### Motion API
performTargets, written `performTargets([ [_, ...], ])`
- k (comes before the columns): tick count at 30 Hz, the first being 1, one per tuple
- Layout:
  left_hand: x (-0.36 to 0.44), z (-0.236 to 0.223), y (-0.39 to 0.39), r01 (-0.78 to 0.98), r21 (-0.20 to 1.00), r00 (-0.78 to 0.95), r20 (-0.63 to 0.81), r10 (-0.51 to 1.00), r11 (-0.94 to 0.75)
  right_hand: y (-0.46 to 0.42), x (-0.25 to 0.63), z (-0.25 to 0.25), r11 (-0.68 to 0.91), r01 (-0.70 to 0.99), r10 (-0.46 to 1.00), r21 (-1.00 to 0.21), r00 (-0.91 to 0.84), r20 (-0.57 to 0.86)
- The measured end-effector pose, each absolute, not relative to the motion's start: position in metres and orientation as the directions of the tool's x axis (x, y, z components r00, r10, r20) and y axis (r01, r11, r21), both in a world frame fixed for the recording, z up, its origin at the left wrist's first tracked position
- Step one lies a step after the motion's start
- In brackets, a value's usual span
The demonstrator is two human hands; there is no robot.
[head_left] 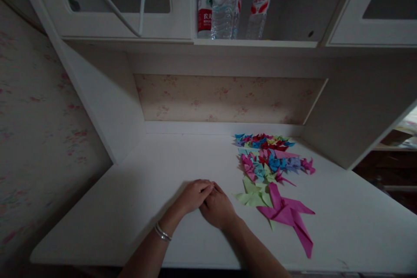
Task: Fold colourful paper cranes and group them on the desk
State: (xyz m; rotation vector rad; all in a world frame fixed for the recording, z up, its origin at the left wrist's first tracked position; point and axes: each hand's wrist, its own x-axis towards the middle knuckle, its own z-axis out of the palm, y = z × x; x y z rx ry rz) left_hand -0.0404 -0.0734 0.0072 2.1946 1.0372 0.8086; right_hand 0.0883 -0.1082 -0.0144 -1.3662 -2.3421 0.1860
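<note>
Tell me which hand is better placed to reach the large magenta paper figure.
Probably the right hand: it lies nearer the magenta paper figure, to its right. The left hand sits farther away, touching the right one.

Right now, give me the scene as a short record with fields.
left hand: touching right hand
held object: none visible
left wrist: silver bracelet
surface: white desk
right of hands: large pink folded paper, overlapping green folded paper
behind those: small multicoloured folded papers
overhead: plastic bottles standing on shelf
</note>
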Motion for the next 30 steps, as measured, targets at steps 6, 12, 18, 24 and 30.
performTargets([
  [6,-0.041,0.009,-0.074,0.465,0.707,0.531,0.258,0.807,-0.532,-0.109,0.088,-0.014,0.516,0.797,0.849,-0.315,-0.428,0.31],
  [12,-0.041,0.007,-0.073,0.465,0.698,0.534,0.269,0.802,-0.544,-0.107,0.087,-0.014,0.541,0.758,0.834,-0.365,-0.425,0.353],
  [18,-0.042,0.0,-0.068,0.565,0.641,0.513,0.22,0.83,-0.519,-0.127,0.101,0.013,0.473,0.562,0.87,-0.678,-0.421,0.257],
  [24,-0.044,-0.011,-0.064,0.52,0.617,0.558,0.279,0.781,-0.591,-0.176,0.185,0.036,0.235,0.718,0.928,-0.656,0.035,0.371],
  [30,-0.044,-0.011,-0.065,0.556,0.572,0.547,0.295,0.784,-0.603,-0.193,0.27,0.004,-0.131,0.889,0.9,-0.439,0.292,0.322],
])
